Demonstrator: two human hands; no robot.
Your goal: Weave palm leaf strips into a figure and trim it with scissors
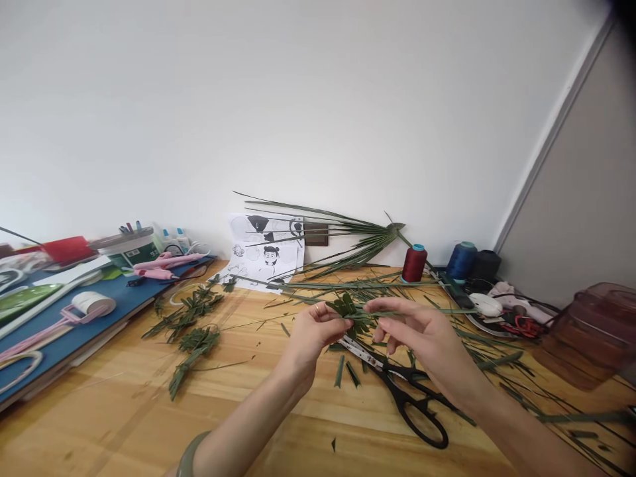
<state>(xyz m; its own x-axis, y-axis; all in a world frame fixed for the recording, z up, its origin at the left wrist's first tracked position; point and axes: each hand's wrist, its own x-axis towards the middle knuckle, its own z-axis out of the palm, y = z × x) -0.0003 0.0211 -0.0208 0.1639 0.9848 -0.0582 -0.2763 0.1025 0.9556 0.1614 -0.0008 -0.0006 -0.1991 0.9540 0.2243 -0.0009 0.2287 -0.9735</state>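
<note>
Leaf piece (344, 306), green and folded, held between two bare hands above the wooden tabletop (124, 414), near the middle of the view. Surroundings are listed from largest to smallest. The tabletop spans the foreground. Behind it, at the foot of the wall, spreads a palm frond (377, 242) with long, narrow blades. Nearer, a pair of black-handled scissors (385, 371) lies just below the hands, partly hidden by the right one. Two leafy clusters (197, 339) lie close together on the left, well apart from the hands. A dark red thread spool (413, 265) stands upright near the frond's stalk.

Handling, as judged from appearance: the leaf piece should be very light and springy, its smooth surfaces inclined to slip over one another. Its folds would probably loosen under a rough pull, and its blades could split lengthwise. The best hold is likely a flat pinch at the crossing, where the layers gather, leaving the tips free.

Left hand (311, 331): thumb and finger are brought together on the gathered part. Right hand (422, 328): fingers curve loosely, and thin strips (370, 316) extend from the piece to the thumb and forefinger; whether these grip the strips cannot be told. Smallest are the cut scraps (339, 371) beside the scissors.
</note>
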